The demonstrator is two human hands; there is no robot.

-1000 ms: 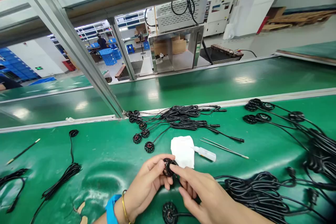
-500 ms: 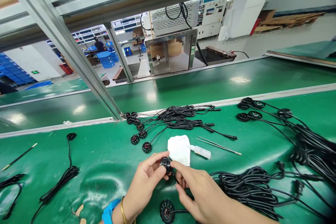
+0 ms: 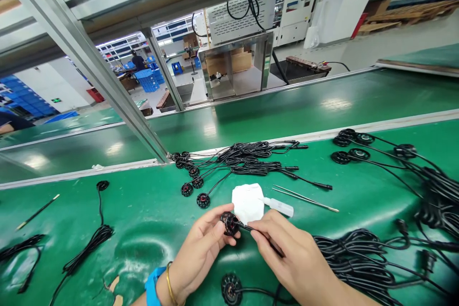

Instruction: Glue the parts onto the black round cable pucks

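My left hand [image 3: 201,253] pinches a small round black part with a red centre [image 3: 229,223] between thumb and fingers, just above the green mat [image 3: 143,220]. My right hand [image 3: 290,258] is closed on the black cable [image 3: 251,228] that leaves that part, right beside it. A folded white cloth [image 3: 247,202] lies just beyond the hands, with a small white bottle [image 3: 281,207] and metal tweezers [image 3: 304,199] to its right. Another round black part [image 3: 230,289] on a cable lies under my wrists.
A row of round parts with coiled cables [image 3: 247,160] lies at the mat's far edge. Heaps of black cable [image 3: 362,258] fill the right side, with more round parts [image 3: 349,146] beyond. A single cable [image 3: 96,229] and a thin stick [image 3: 38,211] lie left. A metal post [image 3: 103,81] rises ahead.
My right hand has slid from the round part's face down onto its cable. The part has turned so that its red centre shows. My left hand keeps its pinch.
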